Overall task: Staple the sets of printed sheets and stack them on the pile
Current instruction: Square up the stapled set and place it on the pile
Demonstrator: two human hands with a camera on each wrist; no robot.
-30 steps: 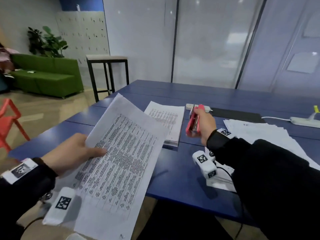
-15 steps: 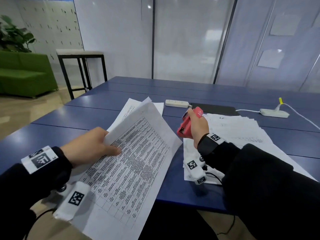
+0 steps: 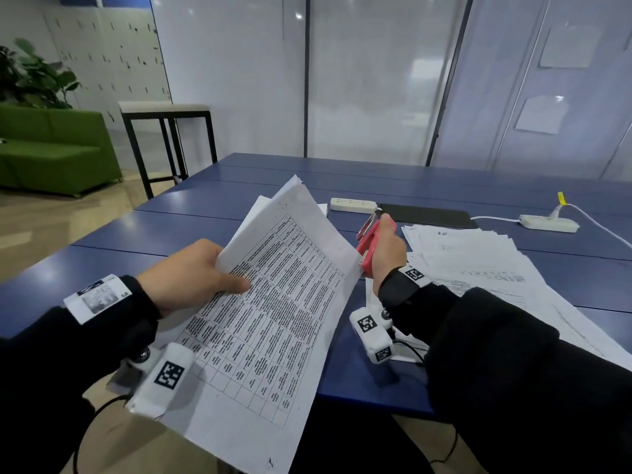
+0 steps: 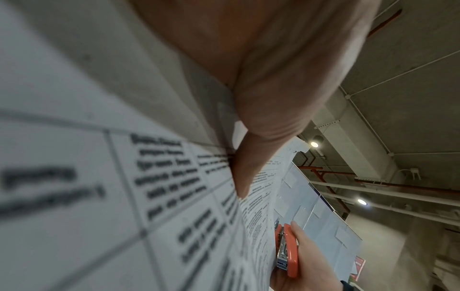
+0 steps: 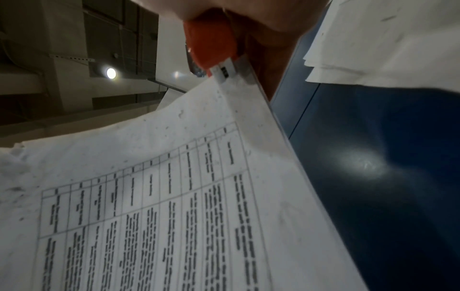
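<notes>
My left hand (image 3: 191,273) grips a set of printed sheets (image 3: 273,302) with a table on the top page, thumb (image 4: 248,171) on top, tilted up over the near table edge. My right hand (image 3: 386,254) holds a red stapler (image 3: 371,242) upright, right against the set's right edge (image 5: 248,110). In the right wrist view the stapler (image 5: 211,43) touches that corner of the sheets. A pile of sheets (image 3: 254,208) lies behind the held set, mostly hidden. Loose printed sheets (image 3: 478,265) spread on the table to the right.
The blue table (image 3: 171,230) carries a white power strip (image 3: 352,205), a dark flat pad (image 3: 427,215) and a second power strip (image 3: 549,223) with a cable. A green sofa (image 3: 51,148) and a tall black stool (image 3: 164,131) stand at the left.
My left hand has brought the set of sheets rightward and up toward the stapler. The right hand with the stapler has come closer, and its edge now meets the paper.
</notes>
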